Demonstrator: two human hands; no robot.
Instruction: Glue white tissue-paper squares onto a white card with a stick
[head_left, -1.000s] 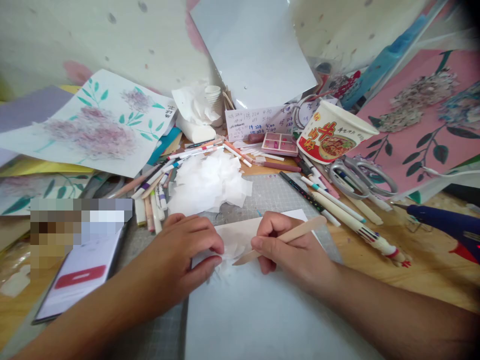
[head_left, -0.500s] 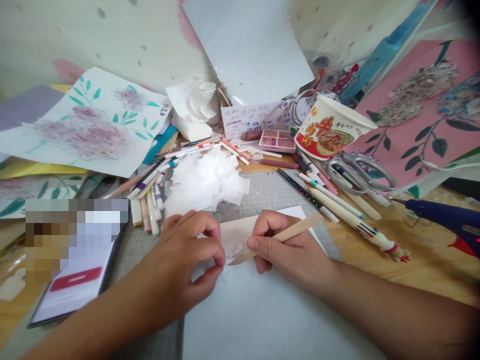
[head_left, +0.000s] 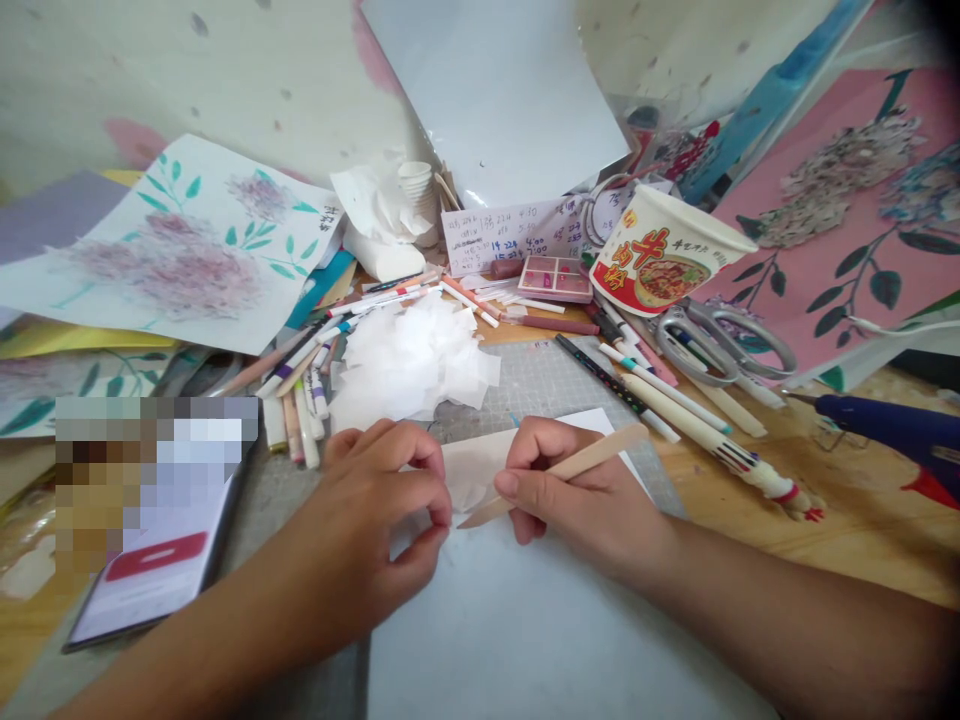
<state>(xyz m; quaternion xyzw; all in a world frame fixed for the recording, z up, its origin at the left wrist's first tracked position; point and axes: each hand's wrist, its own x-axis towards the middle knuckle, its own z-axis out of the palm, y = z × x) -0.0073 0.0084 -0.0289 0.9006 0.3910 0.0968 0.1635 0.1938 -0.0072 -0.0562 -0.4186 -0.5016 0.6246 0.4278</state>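
Observation:
My right hand [head_left: 562,480] grips a flat pale wooden stick [head_left: 600,455] much like a pen. The stick's pointed end slants down to the left, close to the fingertips of my left hand [head_left: 397,500]. Thumb and index finger of the left hand are pinched together; whatever lies between them is too small or hidden to make out. Beneath both hands lies a large white sheet of paper [head_left: 540,630], with a beige patch [head_left: 476,455] on it between the hands. Just beyond them rests a loose pile of thin white paper pieces [head_left: 416,355].
A phone [head_left: 161,560] lies at left, beside a painted flower sheet [head_left: 187,250]. Pens, large scissors [head_left: 724,345], a paper noodle cup [head_left: 660,255] and a blue glue gun [head_left: 885,420] crowd the right. A grey cutting mat [head_left: 525,375] covers part of the wooden table.
Both hands and the stick hold nearly the same pose. The view has shifted very slightly; nothing has been taken up or let go.

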